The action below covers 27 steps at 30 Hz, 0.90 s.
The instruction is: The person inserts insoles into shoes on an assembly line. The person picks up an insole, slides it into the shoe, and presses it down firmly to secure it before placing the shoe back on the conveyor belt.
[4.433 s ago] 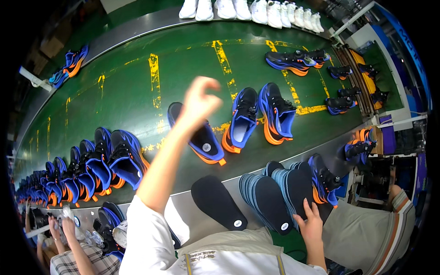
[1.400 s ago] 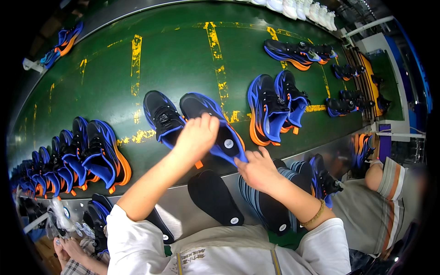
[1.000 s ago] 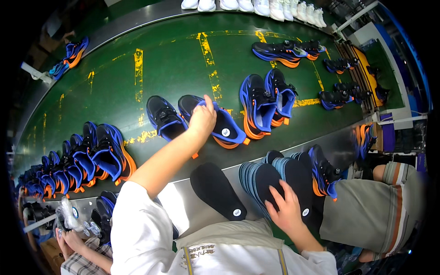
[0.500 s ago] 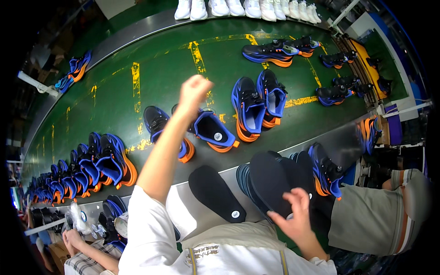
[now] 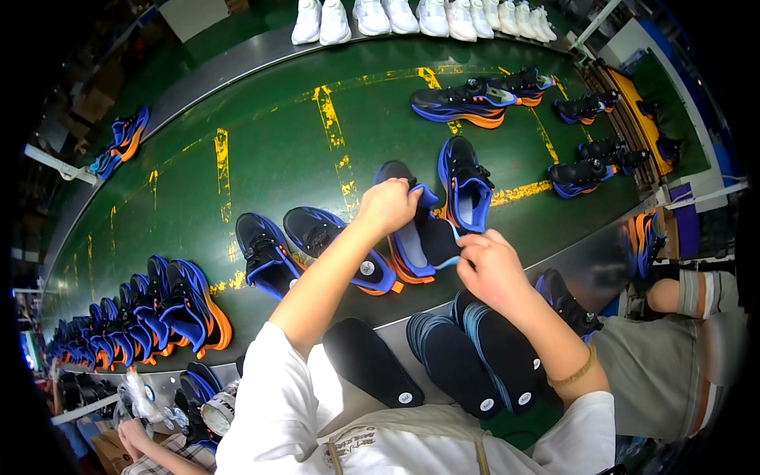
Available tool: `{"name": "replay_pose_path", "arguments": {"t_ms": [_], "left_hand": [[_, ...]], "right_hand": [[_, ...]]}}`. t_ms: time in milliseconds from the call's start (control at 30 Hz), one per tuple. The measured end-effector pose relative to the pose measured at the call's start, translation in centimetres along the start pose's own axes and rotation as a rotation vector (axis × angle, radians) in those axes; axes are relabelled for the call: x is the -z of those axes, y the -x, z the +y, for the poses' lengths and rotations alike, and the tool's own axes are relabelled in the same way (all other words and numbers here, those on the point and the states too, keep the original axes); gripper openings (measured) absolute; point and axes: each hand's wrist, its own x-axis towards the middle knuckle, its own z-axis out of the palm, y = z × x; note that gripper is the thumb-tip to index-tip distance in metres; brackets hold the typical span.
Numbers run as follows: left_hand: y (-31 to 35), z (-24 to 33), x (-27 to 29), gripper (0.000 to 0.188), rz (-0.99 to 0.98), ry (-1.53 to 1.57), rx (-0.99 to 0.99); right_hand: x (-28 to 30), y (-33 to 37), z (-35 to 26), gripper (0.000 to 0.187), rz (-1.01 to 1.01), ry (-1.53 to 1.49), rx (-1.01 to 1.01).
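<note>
My left hand [image 5: 389,207] grips the tongue and opening of a black, blue and orange sneaker [image 5: 407,252] on the green belt. My right hand [image 5: 492,267] pinches the edge of a black insole [image 5: 440,242] with a light blue underside. Part of that insole is inside the sneaker's opening, its front end hidden. Just right of it stands a matching sneaker [image 5: 464,184]. On the left are two more: one sneaker [image 5: 260,242], partly behind my left forearm, and another sneaker [image 5: 315,228] with a round white sticker showing inside.
Before me are two insole stacks, a left stack [image 5: 445,366] and a right stack [image 5: 500,353], beside a single insole [image 5: 367,361]. A sneaker row [image 5: 187,305] runs along the left; white shoes [image 5: 380,17] line the far edge. A person's knee [image 5: 663,298] is at right.
My left hand has come down from above the belt onto the sneaker. My right hand has moved from the insole stacks up to the sneaker, now with an insole in its fingers.
</note>
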Motion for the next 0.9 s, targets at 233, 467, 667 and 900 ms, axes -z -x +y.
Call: {"name": "replay_pose_path", "arguments": {"t_ms": [233, 467, 667, 900], "left_hand": [[0.6, -2.1, -0.9, 0.056, -0.092, 0.418, 0.45], [1.9, -3.1, -1.5, 0.054, -0.056, 0.691, 0.43], [2.1, -3.0, -2.0, 0.051, -0.01, 0.713, 0.382], [1.8, -2.6, -1.2, 0.052, -0.103, 0.743, 0.47]], "right_hand": [[-10.4, -3.9, 1.5, 0.013, -0.205, 0.192, -0.044], [-7.2, -3.6, -0.6, 0.026, -0.274, 0.187, -0.114], [-4.7, -5.4, 2.3, 0.026, -0.756, 0.047, -0.107], [-11.3, -5.6, 3.6, 0.018, -0.529, 0.178, 0.089]]}}
